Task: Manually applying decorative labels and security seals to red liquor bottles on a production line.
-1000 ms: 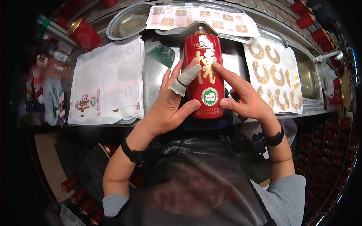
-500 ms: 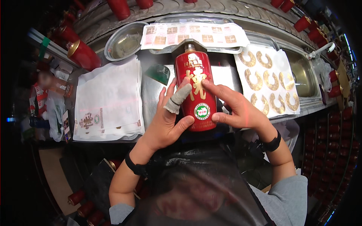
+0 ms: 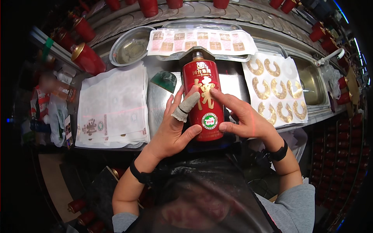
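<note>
A red bottle (image 3: 203, 105) with gold characters and a round green-and-white emblem lies in front of me, its neck at a dark metal holder (image 3: 196, 50). My left hand (image 3: 175, 120) holds it from the left, thumb at the lower side. A grey cloth finger cover (image 3: 187, 106) on that hand's index finger rests at the edge of the large gold character. From the right, my right hand (image 3: 246, 118) holds the bottle, index fingertip on the gold character and thumb by the emblem. The bottle's underside is hidden.
To the left lies a stack of white transfer sheets (image 3: 110, 97), with a metal bowl (image 3: 131, 46) behind. A sheet of gold C-shaped pieces (image 3: 278, 87) lies right, beside a water basin (image 3: 311, 83). Behind are a patterned sheet (image 3: 202, 40), a green scraper (image 3: 165, 80) and a slatted conveyor (image 3: 186, 15) carrying red bottles.
The whole view has shifted slightly, so the bench sits lower in the picture. More conveyor bottles show at the top. Both hands keep nearly the same hold on the bottle.
</note>
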Motion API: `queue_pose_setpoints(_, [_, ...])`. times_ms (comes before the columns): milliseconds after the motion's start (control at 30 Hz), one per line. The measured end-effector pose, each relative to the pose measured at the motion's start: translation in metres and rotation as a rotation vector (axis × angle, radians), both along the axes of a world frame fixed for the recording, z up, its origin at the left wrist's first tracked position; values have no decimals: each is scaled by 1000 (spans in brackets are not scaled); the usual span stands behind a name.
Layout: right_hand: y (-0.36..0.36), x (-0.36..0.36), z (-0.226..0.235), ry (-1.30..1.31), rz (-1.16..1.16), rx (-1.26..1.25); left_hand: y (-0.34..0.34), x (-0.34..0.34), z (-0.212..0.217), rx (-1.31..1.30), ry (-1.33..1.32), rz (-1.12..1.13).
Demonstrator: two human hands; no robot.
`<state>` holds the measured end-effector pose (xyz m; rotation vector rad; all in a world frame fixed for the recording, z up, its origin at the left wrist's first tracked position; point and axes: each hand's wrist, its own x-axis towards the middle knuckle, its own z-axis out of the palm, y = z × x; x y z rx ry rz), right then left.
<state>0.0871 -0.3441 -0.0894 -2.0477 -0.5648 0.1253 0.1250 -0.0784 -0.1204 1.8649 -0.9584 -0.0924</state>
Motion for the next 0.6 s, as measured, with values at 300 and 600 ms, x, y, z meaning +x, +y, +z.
queue_pose_setpoints(300, [-2, 2, 1, 11, 42, -46, -3, -1, 3, -54, 18, 15])
queue_pose_setpoints(600, [0, 0, 1, 184, 8, 62, 0, -1, -1, -78, 83, 11])
